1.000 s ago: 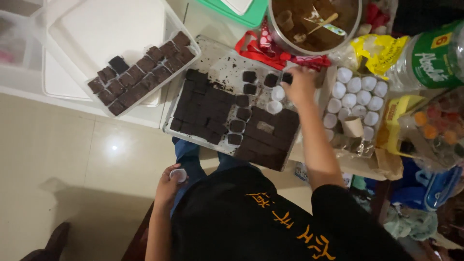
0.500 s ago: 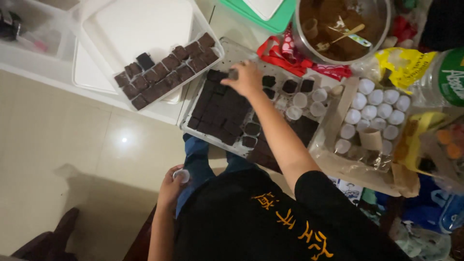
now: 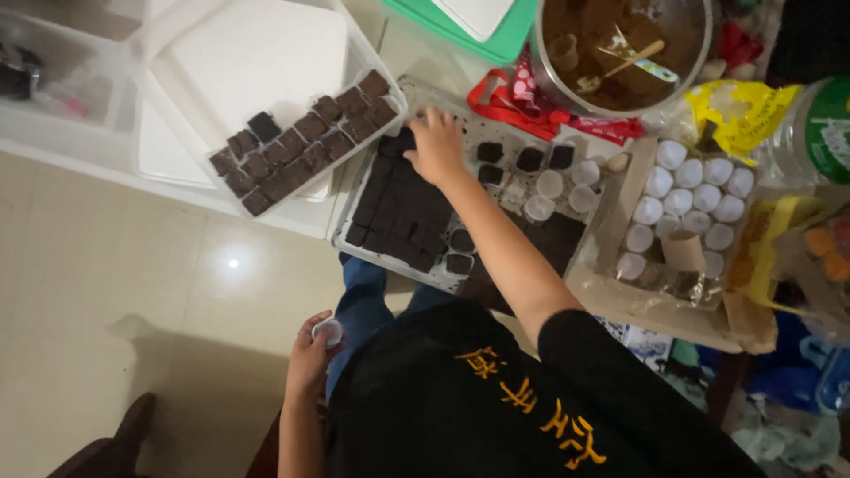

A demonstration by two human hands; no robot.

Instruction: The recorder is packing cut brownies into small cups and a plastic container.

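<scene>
Right hand (image 3: pixel 436 142) on brownie tray (image 3: pixel 496 142), left hand (image 3: pixel 312 354) pinching small cup (image 3: pixel 328 330)

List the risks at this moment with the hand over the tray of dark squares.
The right hand reaches across the clear plastic tray of dark brown squares, so the forearm could smear them. The tray overhangs the white table edge and might tip. The left hand pinches a small white cup loosely.
</scene>
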